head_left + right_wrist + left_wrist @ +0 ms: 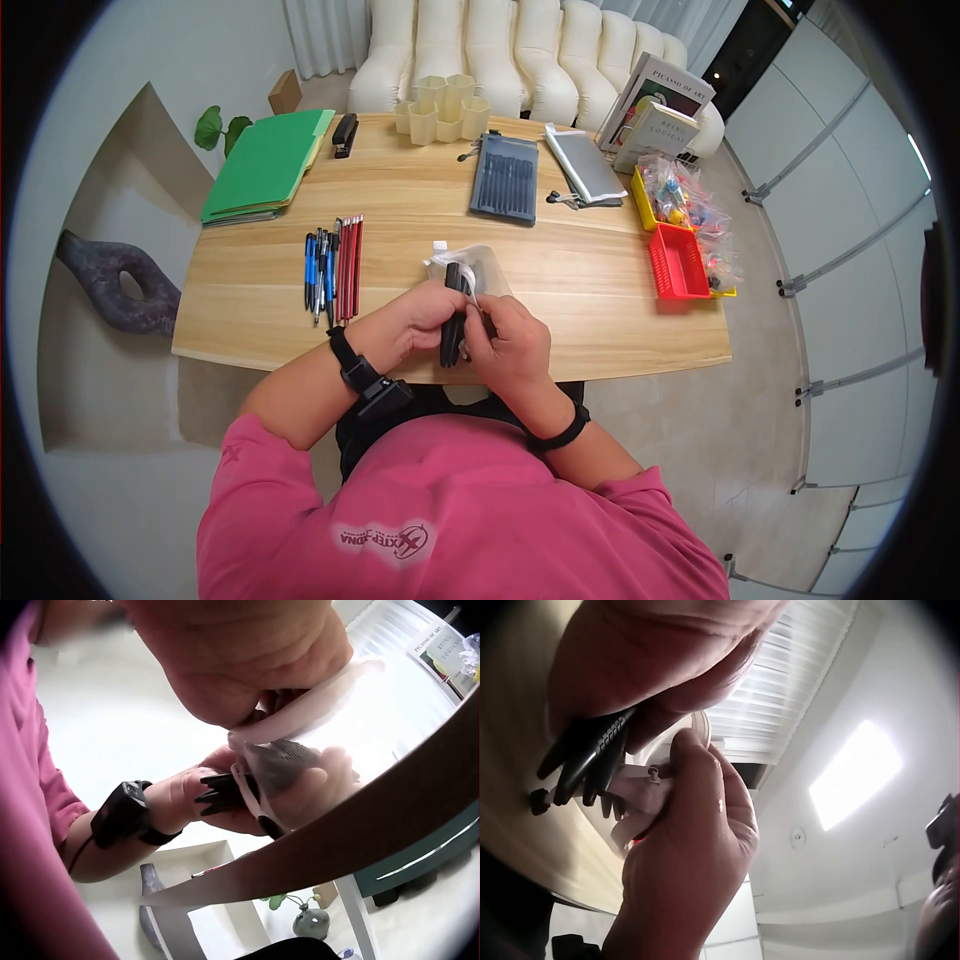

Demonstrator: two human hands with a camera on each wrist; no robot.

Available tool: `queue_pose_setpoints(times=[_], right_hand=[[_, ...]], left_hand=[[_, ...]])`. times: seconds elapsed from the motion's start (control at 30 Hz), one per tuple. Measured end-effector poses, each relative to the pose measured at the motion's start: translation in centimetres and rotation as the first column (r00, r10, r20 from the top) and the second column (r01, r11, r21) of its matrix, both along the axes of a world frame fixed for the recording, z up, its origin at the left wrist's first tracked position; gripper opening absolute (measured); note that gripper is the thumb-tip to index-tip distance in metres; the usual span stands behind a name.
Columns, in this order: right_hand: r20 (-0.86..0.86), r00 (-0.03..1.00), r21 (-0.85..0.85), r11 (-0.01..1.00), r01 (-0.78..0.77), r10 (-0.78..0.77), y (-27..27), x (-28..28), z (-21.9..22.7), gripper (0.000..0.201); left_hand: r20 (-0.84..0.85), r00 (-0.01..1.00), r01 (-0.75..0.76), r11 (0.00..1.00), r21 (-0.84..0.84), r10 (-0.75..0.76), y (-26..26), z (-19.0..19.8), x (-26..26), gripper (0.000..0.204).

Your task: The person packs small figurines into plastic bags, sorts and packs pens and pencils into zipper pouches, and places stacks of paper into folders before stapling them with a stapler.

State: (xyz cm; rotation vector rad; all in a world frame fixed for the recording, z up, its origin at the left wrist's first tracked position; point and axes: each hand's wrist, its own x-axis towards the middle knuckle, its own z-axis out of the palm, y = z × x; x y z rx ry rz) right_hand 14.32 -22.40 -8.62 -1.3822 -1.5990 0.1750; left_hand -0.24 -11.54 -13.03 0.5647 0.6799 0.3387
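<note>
Near the table's front edge, my left hand (430, 308) grips a bundle of black pens (452, 325), their tapered ends pointing toward me. A translucent zip pouch (487, 268) with a white zipper edge lies just beyond and under the hands. My right hand (515, 345) pinches the pouch's edge close beside the pens. In the right wrist view, the left hand's fingers (319, 787) show through the pouch's clear film, and the pens (221, 793) stick out past its edge. The left wrist view shows the pen ends (585, 761) between both hands; the right fingertips are partly hidden.
Left of the hands lie blue and black pens (320, 265) and red pencils (350, 265). Farther back are green folders (265, 165), a stapler (345, 135), a cream hexagonal holder (440, 110), a filled dark pouch (505, 180) and another pouch (585, 165). A red basket (678, 262) and books (655, 100) stand right.
</note>
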Motion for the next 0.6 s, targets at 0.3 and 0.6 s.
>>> queue_pose_setpoints(times=[0.3, 0.6], right_hand=[[-0.385, 0.911, -0.295, 0.955, 0.030, -0.147, 1.2, 1.5, -0.6, 0.017], [-0.321, 0.924, -0.334, 0.938, 0.093, -0.206, 2.1, 2.6, -0.7, 0.028]], left_hand=[[0.108, 0.994, 0.017, 0.992, -0.124, -0.004, -0.1, 0.9, -0.1, 0.025], [-0.009, 0.990, 0.141, 0.989, -0.053, -0.142, -0.3, 1.5, 0.0, 0.019]])
